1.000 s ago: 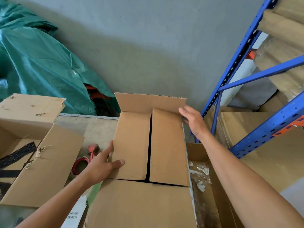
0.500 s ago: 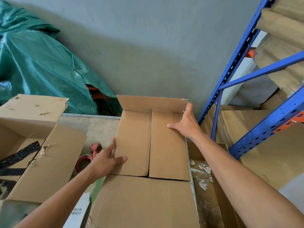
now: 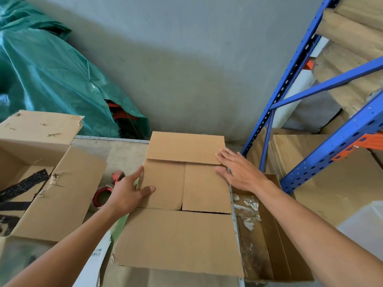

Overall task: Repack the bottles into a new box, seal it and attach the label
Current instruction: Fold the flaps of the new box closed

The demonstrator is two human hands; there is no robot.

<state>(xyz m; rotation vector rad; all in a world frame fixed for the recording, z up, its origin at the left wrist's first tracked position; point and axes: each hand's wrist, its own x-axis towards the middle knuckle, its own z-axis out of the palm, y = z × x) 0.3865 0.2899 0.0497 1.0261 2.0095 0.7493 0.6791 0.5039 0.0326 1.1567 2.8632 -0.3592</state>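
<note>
Head view: on the table [image 3: 124, 152], the new box [image 3: 205, 187] has its far flap [image 3: 184, 148], upright a moment ago, now folded down under the flat, open-fingered right hand [image 3: 238, 172]; the left hand [image 3: 126, 193], fingers spread, steadies an inner flap; the near flap [image 3: 178, 239] likely closes next, before taping.

Beyond the right hand [image 3: 240, 172] stood a grey plastered wall [image 3: 186, 69], evenly lit, with a soft shadow across its lower part. Beyond the left hand [image 3: 126, 193], a green tarpaulin [image 3: 51, 79] was heaped against that wall. A worn table [image 3: 122, 156] with a metal far edge lay just ahead of the left hand. To the outer side of the right hand rose a blue perforated steel rack [image 3: 331, 148] with orange brackets [image 3: 360, 141], carrying brown rolls [image 3: 352, 36]. Flat cardboard sheets [image 3: 342, 193] lay beneath its beam.
</note>
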